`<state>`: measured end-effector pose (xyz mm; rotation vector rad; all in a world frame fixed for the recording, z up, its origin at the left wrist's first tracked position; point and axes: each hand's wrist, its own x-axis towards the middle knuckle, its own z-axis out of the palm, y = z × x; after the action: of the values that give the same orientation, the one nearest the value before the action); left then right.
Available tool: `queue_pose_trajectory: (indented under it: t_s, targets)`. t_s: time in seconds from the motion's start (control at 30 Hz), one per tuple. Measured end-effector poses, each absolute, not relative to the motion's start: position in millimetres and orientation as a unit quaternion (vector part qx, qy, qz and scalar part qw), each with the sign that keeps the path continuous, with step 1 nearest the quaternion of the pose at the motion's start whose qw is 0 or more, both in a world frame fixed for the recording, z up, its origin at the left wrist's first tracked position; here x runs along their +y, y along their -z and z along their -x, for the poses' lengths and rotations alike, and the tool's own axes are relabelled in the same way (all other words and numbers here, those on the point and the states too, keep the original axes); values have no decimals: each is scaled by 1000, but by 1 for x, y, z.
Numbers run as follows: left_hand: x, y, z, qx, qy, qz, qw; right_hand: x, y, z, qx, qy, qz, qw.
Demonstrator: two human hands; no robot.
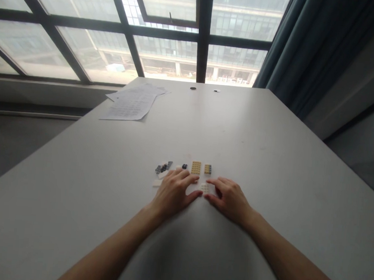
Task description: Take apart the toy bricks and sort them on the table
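A small white studded toy building plate (204,187) lies on the table between my two hands. My left hand (176,188) is at its left, thumb tip by the near corner and index finger raised apart from the thumb. My right hand (230,196) has its thumb and index finger at the plate's near and far edges, apparently gripping it. Just beyond stand a tan studded block (196,167) and a smaller tan and grey block (207,169). A black piece (185,166) shows behind my left hand, which hides part of the loose pieces.
Several dark grey pieces (163,168) and a flat white piece (157,183) lie left of my left hand. Printed papers (131,105) rest at the table's far left. Two round cable holes sit near the far edge of the white table (270,155), before the window.
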<state>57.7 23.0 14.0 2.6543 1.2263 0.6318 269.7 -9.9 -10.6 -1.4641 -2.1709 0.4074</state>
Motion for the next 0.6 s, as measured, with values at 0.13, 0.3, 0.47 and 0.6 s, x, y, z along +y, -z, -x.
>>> queue_pose_trajectory:
  t_s: [0.13, 0.3, 0.47, 0.6]
  targets:
    - [49, -23, -27, 509, -283, -812, 38, -11, 8, -269, -787, -166, 542, 242]
    - [77, -15, -1, 591, -193, -783, -6, -10, 8, -269, -788, -168, 539, 245]
    - [76, -8, -8, 603, -149, -783, -37, -10, 10, -270, -787, -171, 539, 247]
    - [75, -12, -15, 631, -130, -764, -31, -10, 11, -270, -788, -176, 536, 247]
